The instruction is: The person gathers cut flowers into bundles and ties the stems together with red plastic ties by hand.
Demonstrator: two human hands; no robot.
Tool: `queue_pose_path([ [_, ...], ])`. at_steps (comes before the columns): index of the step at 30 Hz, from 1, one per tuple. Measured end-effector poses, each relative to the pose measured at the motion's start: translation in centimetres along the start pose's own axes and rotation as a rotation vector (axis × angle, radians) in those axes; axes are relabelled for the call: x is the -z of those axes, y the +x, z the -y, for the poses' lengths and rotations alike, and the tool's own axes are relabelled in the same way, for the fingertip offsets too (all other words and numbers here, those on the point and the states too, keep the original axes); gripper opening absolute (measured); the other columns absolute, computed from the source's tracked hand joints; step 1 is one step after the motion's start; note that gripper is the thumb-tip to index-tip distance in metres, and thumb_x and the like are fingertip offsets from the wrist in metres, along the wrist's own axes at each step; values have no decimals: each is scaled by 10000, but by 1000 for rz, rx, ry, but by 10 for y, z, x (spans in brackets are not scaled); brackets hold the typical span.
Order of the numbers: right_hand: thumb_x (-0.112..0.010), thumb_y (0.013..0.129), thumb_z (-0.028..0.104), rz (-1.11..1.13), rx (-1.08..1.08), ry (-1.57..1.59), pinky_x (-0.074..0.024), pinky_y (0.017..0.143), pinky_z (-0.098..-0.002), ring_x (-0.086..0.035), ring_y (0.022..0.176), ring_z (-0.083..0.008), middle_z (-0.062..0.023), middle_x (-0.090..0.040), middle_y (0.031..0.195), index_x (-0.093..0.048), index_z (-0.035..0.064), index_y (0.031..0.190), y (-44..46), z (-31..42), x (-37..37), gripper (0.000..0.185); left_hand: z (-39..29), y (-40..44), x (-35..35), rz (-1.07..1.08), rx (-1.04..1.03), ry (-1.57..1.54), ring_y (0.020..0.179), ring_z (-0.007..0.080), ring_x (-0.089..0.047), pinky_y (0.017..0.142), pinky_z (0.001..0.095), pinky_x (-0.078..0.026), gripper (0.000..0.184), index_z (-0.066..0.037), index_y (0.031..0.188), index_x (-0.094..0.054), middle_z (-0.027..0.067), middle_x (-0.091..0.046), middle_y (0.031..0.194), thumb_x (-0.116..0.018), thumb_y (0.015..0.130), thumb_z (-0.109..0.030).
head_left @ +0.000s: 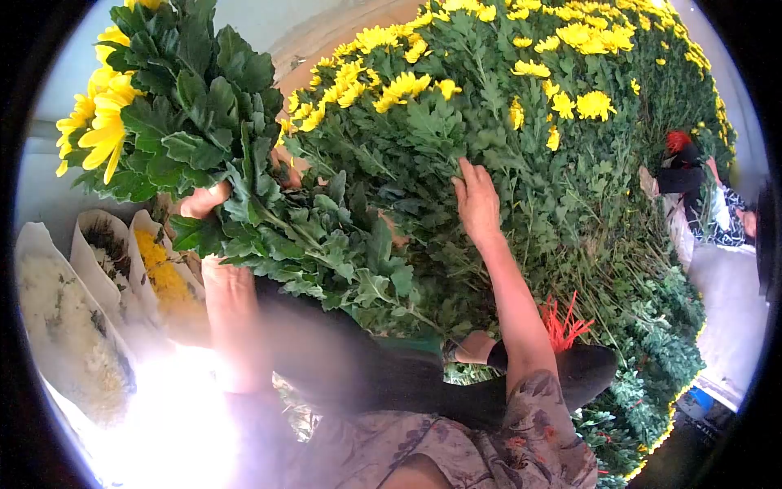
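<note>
My left hand (205, 202) is wrapped round a bunch of yellow chrysanthemums (195, 122), raised at the left. Its leaves cover much of the hand, and its stems slant down to the right. My right hand (477, 198) reaches into the large pile of yellow chrysanthemums (521, 155) in front of me. Its thumb and fingertips close together at a green stem among the leaves. A bundle of red ties (564, 324) lies at my knee, beside my right forearm.
White sacks (69, 326) stand at the left, one with yellow petals (159, 265) inside. Another person (709, 196) sits at the far right, near a red bundle (678, 141). More leafy stems (652, 350) lie at the lower right. Strong glare covers the lower left.
</note>
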State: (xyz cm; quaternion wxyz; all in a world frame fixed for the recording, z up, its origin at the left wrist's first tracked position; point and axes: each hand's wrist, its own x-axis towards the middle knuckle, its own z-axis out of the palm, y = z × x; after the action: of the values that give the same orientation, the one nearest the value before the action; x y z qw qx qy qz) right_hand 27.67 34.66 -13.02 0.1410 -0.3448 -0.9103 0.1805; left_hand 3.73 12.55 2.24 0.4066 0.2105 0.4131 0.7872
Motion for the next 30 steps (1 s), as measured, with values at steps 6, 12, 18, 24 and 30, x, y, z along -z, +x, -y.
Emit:
queue_pose_path([
  [6,-575,890,190,0,18,-143,-487,761,-423,-538,964,-332,-164,-552,1016,-472,63,1236,15,-37,-75,382,-1,-2,6,-64,0,-128,795,309,-589,743,428,-491,664,34,1161,-502,169,-587,919,-661,628,-328],
  [12,-652,832,314,182,-129,-165,-504,737,-425,-576,944,-334,-177,-558,1026,-485,52,1224,11,-29,-78,500,4,5,0,-5,-34,-43,753,281,-573,702,419,-481,667,2,1158,-519,143,-601,902,-667,614,-353],
  [18,-637,845,310,241,-158,-17,-467,866,-426,-537,1060,-394,-239,-522,1195,-504,-28,1200,12,-42,-67,508,-6,-5,2,-97,134,16,782,314,-592,691,422,-497,670,33,1142,-518,160,-603,904,-657,609,-347],
  [24,-559,914,256,351,-332,351,-427,933,-389,-572,1075,-327,-266,-570,1167,-459,-89,1222,23,-12,14,473,12,-2,19,51,-34,-112,818,334,-614,726,419,-522,705,59,1191,-485,198,-602,969,-648,612,-308],
  [30,-531,923,239,441,-135,421,-431,928,-357,-581,1042,-302,-223,-597,1134,-468,-29,1233,2,13,97,415,19,9,67,239,169,-99,998,264,-518,890,404,-414,562,-25,1059,-525,128,-561,1024,-705,635,-347],
])
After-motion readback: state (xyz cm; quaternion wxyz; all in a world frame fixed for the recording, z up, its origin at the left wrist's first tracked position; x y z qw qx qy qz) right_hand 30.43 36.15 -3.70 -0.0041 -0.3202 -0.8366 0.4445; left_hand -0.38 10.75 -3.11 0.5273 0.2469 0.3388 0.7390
